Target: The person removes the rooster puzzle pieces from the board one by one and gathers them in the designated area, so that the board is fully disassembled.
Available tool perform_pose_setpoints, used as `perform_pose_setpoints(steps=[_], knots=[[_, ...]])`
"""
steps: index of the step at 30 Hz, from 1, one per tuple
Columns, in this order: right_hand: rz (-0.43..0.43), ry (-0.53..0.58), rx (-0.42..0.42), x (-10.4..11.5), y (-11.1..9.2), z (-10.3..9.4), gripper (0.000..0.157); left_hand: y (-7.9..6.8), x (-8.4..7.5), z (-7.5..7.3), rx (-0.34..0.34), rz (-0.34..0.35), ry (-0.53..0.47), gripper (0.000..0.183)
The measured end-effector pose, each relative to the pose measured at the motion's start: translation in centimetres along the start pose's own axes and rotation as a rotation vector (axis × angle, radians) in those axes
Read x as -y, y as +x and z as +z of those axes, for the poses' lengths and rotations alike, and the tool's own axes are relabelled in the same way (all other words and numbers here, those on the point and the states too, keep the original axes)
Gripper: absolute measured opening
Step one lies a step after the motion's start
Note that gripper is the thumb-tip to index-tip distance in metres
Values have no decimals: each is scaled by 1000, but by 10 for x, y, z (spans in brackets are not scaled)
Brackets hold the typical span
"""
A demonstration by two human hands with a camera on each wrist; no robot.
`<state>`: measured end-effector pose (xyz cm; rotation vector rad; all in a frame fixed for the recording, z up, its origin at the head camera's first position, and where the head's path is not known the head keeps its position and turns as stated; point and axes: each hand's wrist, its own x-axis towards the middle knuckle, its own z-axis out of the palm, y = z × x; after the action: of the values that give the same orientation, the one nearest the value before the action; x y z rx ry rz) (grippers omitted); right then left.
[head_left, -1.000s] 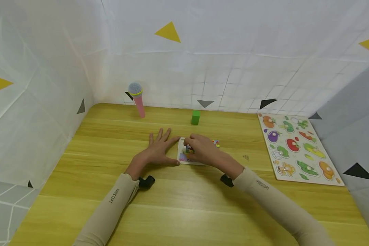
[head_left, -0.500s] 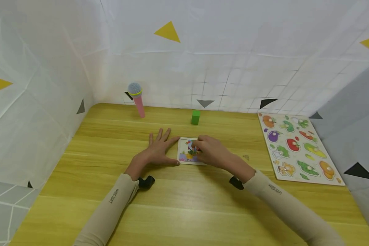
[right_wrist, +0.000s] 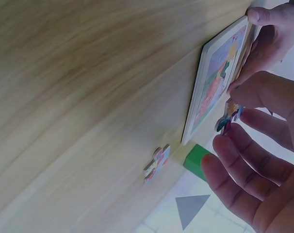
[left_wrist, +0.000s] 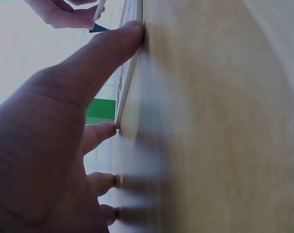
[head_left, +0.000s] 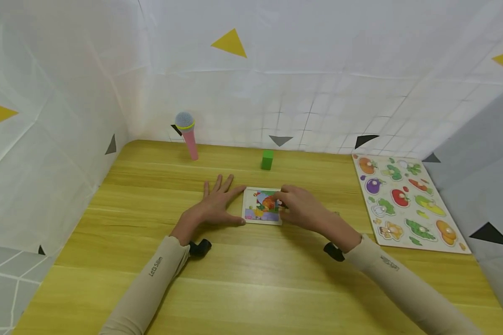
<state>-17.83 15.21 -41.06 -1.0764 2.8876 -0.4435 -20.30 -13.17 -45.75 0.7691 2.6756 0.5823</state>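
Observation:
My right hand [head_left: 303, 209] pinches a small colourful jigsaw piece [right_wrist: 229, 116] between thumb and fingers. It holds the piece over the right side of a white-framed picture puzzle [head_left: 261, 216], which lies flat on the table. Most of the puzzle's picture shows, with a pale bare strip at its left. My left hand [head_left: 214, 207] lies spread on the table to the left, thumb tip and index fingertip right at the frame's left edge. In the right wrist view another jigsaw piece [right_wrist: 157, 163] lies loose on the wood, hidden behind my right hand in the head view.
A green block [head_left: 267, 160] stands behind the puzzle. Back left is a pink toy microphone [head_left: 188, 137]. On the right lies a large vegetable peg board [head_left: 408, 204]. White sheeting [head_left: 318, 83] rises behind the wooden table [head_left: 243, 284].
My right hand has moved right across the puzzle with the piece, uncovering more of the picture. The loose piece seen to the right a second ago is now covered. My left hand stays put.

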Motion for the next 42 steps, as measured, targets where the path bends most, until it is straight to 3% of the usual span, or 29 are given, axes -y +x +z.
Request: perform_pose_setpoints(steps=[22, 42], knots=[[49, -31, 52, -18, -20, -8, 29, 1, 0, -1, 11, -4, 6, 104], [49, -25, 48, -31, -21, 0, 27, 0, 1, -1, -8, 8, -13, 103]])
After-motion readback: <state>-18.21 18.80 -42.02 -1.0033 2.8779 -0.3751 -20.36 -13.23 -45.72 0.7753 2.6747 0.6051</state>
